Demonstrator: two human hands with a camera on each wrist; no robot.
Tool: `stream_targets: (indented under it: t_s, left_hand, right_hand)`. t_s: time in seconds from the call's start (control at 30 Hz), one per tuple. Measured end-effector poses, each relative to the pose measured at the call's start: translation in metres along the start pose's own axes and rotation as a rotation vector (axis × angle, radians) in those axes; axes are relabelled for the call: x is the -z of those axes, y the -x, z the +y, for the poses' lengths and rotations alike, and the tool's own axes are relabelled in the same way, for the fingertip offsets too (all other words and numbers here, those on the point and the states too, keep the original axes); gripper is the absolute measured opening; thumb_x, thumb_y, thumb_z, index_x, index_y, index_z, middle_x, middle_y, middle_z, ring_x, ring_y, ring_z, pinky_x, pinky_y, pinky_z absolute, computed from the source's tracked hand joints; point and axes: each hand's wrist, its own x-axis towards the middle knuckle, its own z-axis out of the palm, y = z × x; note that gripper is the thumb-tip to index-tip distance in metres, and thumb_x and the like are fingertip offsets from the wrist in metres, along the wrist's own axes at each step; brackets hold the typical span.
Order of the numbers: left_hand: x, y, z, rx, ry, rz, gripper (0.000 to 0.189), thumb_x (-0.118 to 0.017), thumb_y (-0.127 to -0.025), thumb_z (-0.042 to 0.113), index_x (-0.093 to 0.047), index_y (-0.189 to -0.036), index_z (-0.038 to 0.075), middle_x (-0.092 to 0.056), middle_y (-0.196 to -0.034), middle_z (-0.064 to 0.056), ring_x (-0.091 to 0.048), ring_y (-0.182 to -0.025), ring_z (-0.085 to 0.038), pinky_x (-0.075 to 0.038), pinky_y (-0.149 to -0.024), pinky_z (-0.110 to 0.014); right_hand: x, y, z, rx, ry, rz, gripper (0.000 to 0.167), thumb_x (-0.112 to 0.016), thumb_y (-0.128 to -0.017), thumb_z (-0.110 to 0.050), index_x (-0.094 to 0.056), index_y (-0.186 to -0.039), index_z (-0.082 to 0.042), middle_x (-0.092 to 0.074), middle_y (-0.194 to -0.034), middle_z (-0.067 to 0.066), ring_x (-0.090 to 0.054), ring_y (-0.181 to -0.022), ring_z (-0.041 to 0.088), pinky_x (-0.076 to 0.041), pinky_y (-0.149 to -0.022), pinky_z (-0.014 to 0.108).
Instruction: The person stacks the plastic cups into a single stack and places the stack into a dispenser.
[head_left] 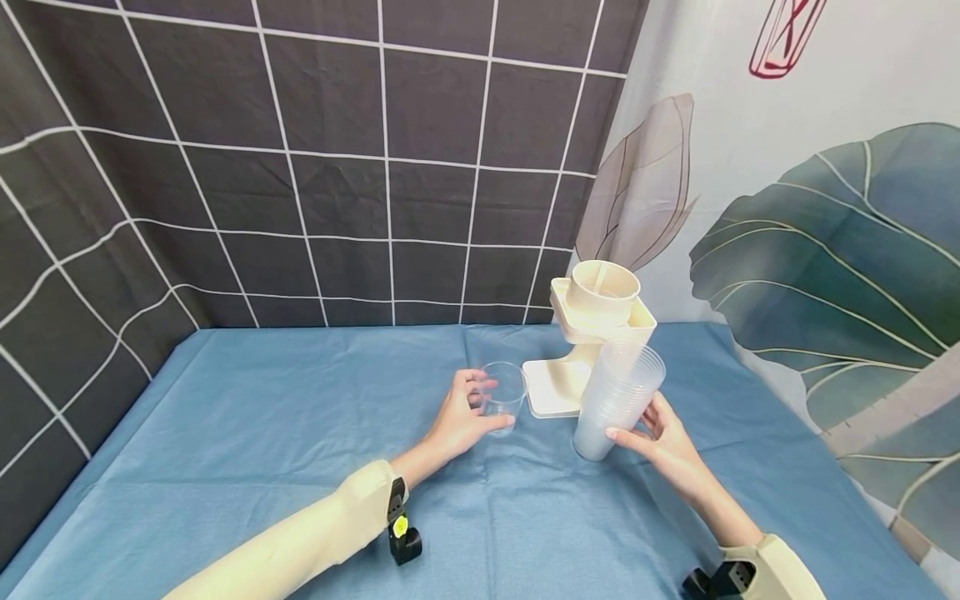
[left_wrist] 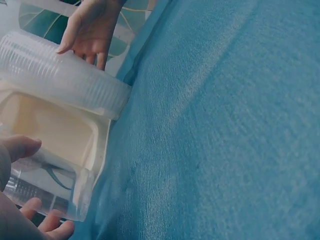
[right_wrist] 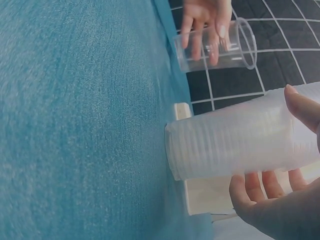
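My left hand holds a single clear plastic cup, thumb on one side and fingers on the other. That cup stands mouth up in the right wrist view, its base close to the cloth. To the right, my right hand grips a tall stack of nested clear plastic cups, which leans slightly to the right. Thumb and fingers lie on opposite sides of the stack. Just behind the stack is a cream stand with a flat base and a round holder on top.
A blue cloth with light creases covers the table. Behind it hangs a dark curtain with white grid lines. A white curtain with large leaf prints borders the right side.
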Motion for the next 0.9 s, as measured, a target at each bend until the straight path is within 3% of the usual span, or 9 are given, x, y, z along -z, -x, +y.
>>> stream_targets:
  t_s: [0.3,0.7,0.9]
  left_hand:
    - [0.0,0.004,0.012,-0.03,0.037,0.043,0.067,-0.078,-0.079,0.015,-0.037,-0.131,0.005,-0.057,-0.132,-0.016,-0.055,-0.117,-0.032,-0.045,-0.102,-0.048]
    - [-0.003,0.003,0.029,-0.111,0.093,0.13,0.064,-0.076,-0.081,0.019,-0.04,-0.133,0.009,-0.06,-0.126,-0.011,-0.057,-0.114,-0.031,-0.047,-0.098,-0.049]
    - [-0.007,0.007,0.036,-0.182,0.141,0.166,0.063,-0.076,-0.08,0.014,-0.042,-0.132,0.006,-0.061,-0.124,-0.012,-0.058,-0.112,-0.033,-0.048,-0.095,-0.049]
  right_hand:
    - [0.001,0.0,-0.002,-0.011,0.025,0.004,0.082,-0.07,-0.087,-0.018,-0.019,-0.15,-0.008,-0.039,-0.148,0.014,-0.039,-0.117,-0.014,-0.041,-0.103,0.02]
    - [0.001,0.0,-0.004,-0.014,-0.028,-0.001,0.081,-0.07,-0.087,-0.015,-0.019,-0.15,-0.007,-0.037,-0.148,0.018,-0.04,-0.113,-0.017,-0.038,-0.09,0.003]
    - [0.001,0.0,-0.003,-0.008,-0.033,-0.005,0.081,-0.07,-0.087,-0.015,-0.018,-0.15,-0.006,-0.037,-0.148,0.019,-0.04,-0.113,-0.017,-0.039,-0.089,0.003]
